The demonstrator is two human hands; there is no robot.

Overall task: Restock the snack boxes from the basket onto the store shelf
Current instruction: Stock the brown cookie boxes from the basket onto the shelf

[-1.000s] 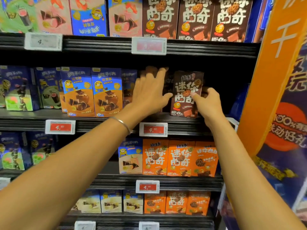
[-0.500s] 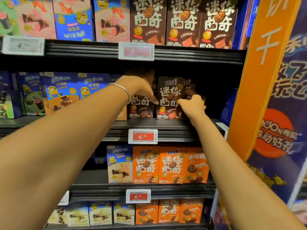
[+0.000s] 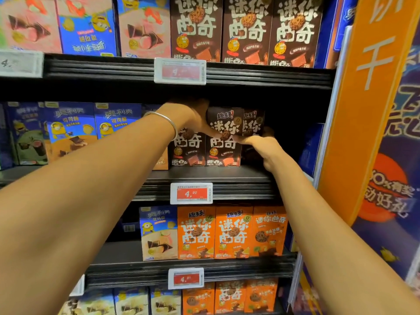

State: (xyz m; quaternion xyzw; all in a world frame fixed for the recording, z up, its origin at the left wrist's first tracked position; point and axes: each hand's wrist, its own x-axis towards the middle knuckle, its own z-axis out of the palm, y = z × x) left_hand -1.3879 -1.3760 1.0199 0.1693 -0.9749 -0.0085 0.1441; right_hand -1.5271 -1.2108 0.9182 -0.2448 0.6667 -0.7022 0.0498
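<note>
Left hand: I see the left hand (image 3: 193, 119), bracelet (image 3: 169, 123) on its wrist, laying straight fingers on the front of the middle brown box (image 3: 223, 153), not curled round it.
Right hand: the right hand (image 3: 264, 151), at 4 o'clock of the left, touches that box's right edge with a fingertip; I cannot tell whether it grips.
Box: upright on the shelf (image 3: 204, 176), between a left brown box (image 3: 187, 153) at 9 o'clock and a rear brown box (image 3: 252, 123) at 3 o'clock.
Further out: price tag (image 3: 191, 193) at 6 o'clock, orange boxes (image 3: 234, 233) beneath it, blue boxes (image 3: 70, 130) at 9 o'clock.
</note>
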